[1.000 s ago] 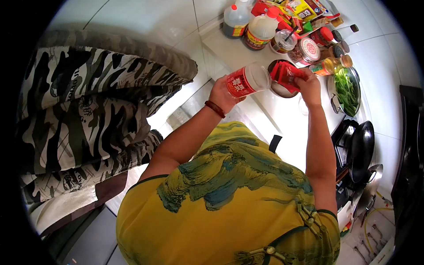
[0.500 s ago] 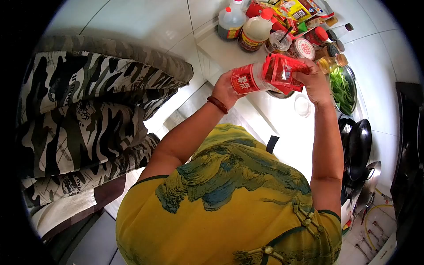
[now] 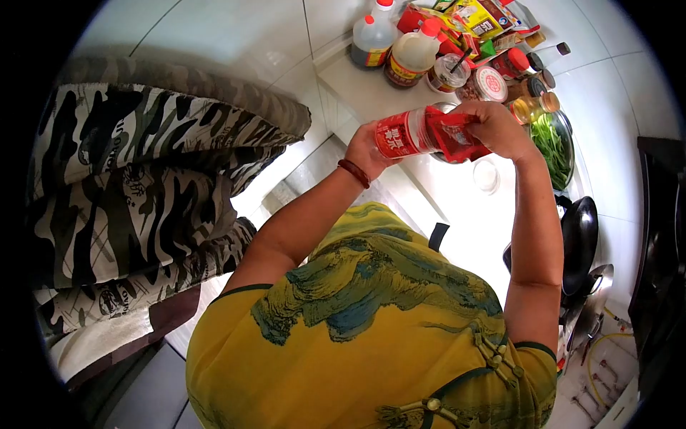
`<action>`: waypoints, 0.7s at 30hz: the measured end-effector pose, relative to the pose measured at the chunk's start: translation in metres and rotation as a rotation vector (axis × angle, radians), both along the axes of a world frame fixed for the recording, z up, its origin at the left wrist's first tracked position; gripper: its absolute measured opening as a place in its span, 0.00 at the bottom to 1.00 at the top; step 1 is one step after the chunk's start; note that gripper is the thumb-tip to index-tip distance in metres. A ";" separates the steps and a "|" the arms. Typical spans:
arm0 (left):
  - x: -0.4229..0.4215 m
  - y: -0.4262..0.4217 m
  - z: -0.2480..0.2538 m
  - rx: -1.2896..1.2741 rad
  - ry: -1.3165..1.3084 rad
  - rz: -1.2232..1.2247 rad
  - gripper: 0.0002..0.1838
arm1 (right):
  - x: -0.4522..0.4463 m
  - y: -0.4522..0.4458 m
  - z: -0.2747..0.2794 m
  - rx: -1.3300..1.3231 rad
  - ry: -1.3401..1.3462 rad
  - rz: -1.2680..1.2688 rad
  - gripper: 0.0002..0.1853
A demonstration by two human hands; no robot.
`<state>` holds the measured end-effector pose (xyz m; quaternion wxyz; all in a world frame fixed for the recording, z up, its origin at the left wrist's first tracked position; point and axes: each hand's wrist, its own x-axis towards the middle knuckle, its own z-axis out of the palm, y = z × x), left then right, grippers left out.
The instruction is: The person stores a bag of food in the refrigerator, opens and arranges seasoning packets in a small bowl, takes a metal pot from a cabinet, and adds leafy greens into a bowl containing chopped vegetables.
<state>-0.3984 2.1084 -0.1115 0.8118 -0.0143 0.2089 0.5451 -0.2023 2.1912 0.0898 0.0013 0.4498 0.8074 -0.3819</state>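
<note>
My left hand (image 3: 370, 149) is wrapped round the base of a clear jar (image 3: 401, 134) with a red label, held tilted nearly on its side with its mouth to the right. In my right hand (image 3: 498, 130) is a red packet (image 3: 457, 136), its near end pressed against the jar's mouth. Whether anything passes from packet to jar is hidden. A round whitish lid (image 3: 486, 176) lies on the white counter (image 3: 468, 214) below my right hand.
Behind my hands stand bottles (image 3: 413, 57), jars (image 3: 488, 84) and seasoning bags (image 3: 482, 18). To the right are a bowl of green vegetables (image 3: 549, 150) and a black wok (image 3: 580, 236). Camouflage-patterned cloth (image 3: 136, 200) hangs at left.
My right hand has turned over and moved slightly down, tipping the red packet so its end sits at the jar's mouth. My left hand keeps the jar almost in place.
</note>
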 end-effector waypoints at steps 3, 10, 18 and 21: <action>0.001 0.001 -0.006 0.022 0.008 -0.039 0.27 | 0.002 0.008 0.005 -0.017 -0.018 0.031 0.22; -0.010 0.004 -0.009 0.031 -0.007 -0.019 0.28 | 0.042 0.025 0.001 -0.087 0.162 -0.252 0.21; -0.035 -0.009 -0.016 0.131 -0.098 0.020 0.31 | 0.069 0.041 -0.015 -0.128 0.144 -0.294 0.21; -0.036 -0.014 -0.011 0.128 -0.097 0.022 0.32 | 0.059 0.043 -0.047 -0.087 0.027 -0.238 0.21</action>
